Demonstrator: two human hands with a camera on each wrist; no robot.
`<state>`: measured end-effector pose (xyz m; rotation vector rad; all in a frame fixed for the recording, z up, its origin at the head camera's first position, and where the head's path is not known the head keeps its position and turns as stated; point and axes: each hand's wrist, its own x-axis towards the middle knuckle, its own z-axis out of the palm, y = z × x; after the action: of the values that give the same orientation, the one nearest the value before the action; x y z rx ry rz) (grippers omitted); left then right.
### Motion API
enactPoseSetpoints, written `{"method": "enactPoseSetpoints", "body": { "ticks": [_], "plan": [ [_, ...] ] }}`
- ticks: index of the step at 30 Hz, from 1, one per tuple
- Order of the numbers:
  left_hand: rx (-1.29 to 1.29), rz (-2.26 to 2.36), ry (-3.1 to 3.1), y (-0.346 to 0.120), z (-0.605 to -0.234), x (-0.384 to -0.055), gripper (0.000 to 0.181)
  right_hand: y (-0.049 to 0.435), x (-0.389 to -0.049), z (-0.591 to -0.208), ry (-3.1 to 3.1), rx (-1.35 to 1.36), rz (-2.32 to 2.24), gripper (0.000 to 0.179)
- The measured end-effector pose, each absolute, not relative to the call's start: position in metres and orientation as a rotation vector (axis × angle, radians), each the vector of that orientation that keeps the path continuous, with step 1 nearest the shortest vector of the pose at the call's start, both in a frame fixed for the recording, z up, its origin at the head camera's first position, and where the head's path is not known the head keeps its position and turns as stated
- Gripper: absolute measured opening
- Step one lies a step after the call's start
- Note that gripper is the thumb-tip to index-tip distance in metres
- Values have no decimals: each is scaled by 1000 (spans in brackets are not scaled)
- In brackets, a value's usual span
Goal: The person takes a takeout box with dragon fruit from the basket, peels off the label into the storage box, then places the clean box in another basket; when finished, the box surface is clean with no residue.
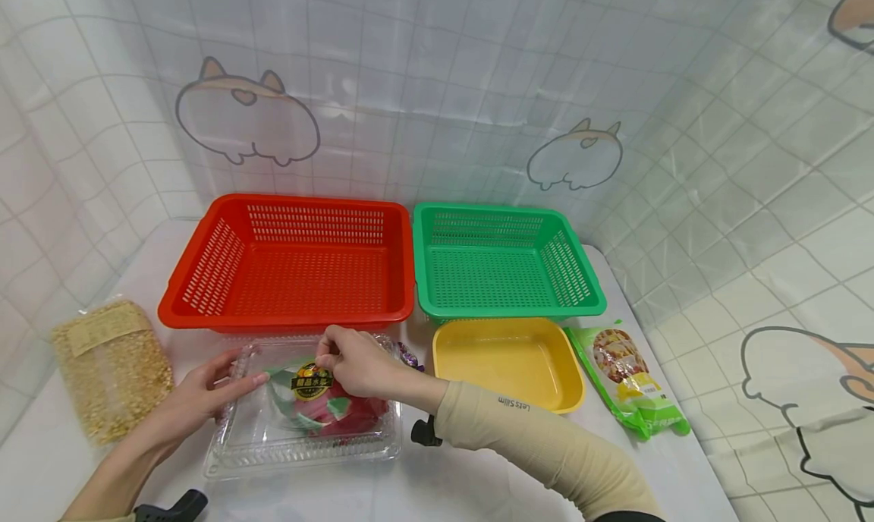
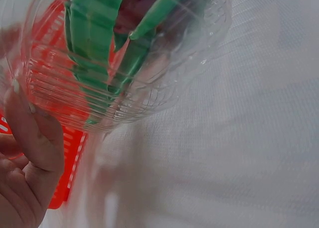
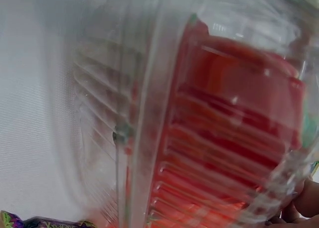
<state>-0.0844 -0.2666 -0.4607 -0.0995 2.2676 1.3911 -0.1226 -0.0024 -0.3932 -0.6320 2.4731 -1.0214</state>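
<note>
A clear plastic clamshell box (image 1: 273, 438) stands in front of the red basket, a red dragon fruit with green scales (image 1: 334, 416) inside it. On its lid is a round black-and-gold label (image 1: 312, 380). My left hand (image 1: 212, 389) grips the box's left side, thumb over the lid; in the left wrist view, the fingertips (image 2: 17, 86) are at the ridged edge. With fingers curled, my right hand (image 1: 358, 361) bends down over the lid, its thumb and fingertips pinching at the label's right edge. In the right wrist view, the box covers most of that hand.
Behind are a red basket (image 1: 307, 279) and a green basket (image 1: 488, 275). A yellow tub (image 1: 508, 355) stands right of the box, beside a green food bag (image 1: 628, 378). A bag of yellow grains (image 1: 112, 370) lies far left. A purple wrapper (image 1: 410, 356) shows behind my right wrist.
</note>
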Motion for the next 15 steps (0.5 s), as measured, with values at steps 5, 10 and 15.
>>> {"method": "enactPoseSetpoints", "body": {
  "ticks": [5,10,15],
  "plan": [
    [-104,1393,2263,-266,-461,-85,87,-3,-123,-392,2473,-616,-1021,12],
    [-106,1386,2268,-266,-461,-85,86,-2,-123,-392,2466,-595,-1031,13],
    [-106,1385,2264,-266,-461,-85,85,-2,-122,-391,2446,-572,-1057,13]
  ]
}}
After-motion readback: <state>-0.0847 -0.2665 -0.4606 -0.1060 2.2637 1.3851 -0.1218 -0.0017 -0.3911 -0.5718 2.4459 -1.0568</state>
